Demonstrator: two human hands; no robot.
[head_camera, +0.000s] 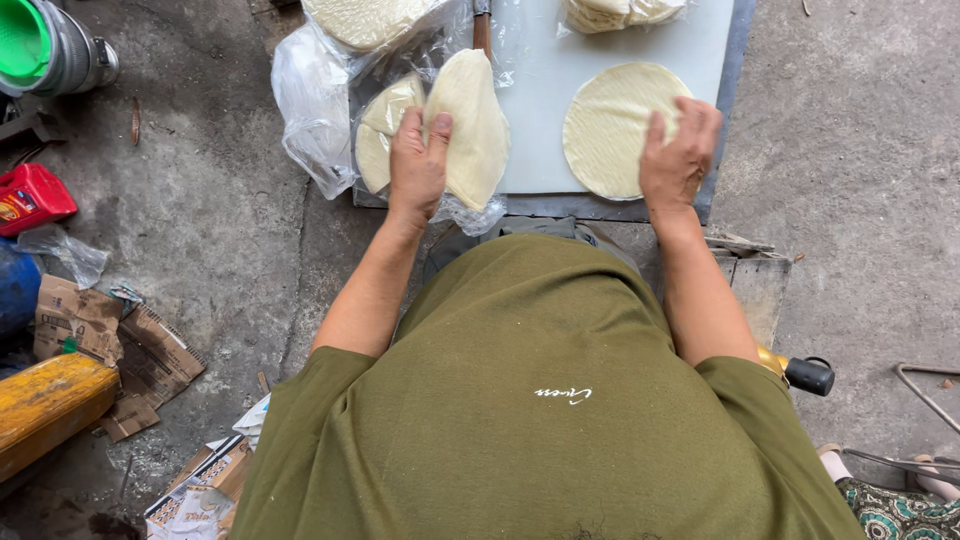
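One pale round wrapper (612, 128) lies flat; another (472, 125) tilts, lifted.

Both bare arms stretched forward, left hand (418, 160) with fingers curled in a pinch (thumb underneath), right hand (679, 150) flat, palm down, fingers spread

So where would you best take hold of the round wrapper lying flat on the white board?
Probably at the rim of the flat wrapper, from its near right side, where the right hand already rests. It is thin and lies flush on the white board, so a fingertip grip that peels the edge up suits it better than a grab from above. The left hand already holds another wrapper.
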